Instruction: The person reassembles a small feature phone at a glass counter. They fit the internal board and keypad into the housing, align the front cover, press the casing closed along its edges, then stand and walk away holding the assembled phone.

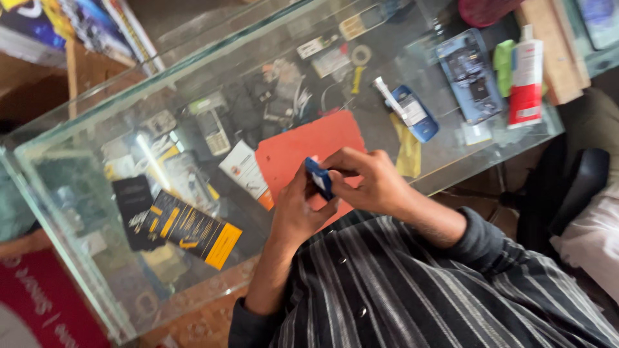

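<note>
Both hands meet over the near edge of the glass counter (77,212), just above the striped shirt (412,290). Left hand (298,209) and right hand (371,180) both pinch a small blue phone part (320,177) between fingertips, held off the surface. Judgement: keep the left grip steady and work with the right fingertips only, staying over the orange mat (309,151) so loose bits land there. Farther out lie a blue phone (416,115) mid-counter, an opened handset (469,74), and a white-red tube (527,77) at the far right corner.
</note>
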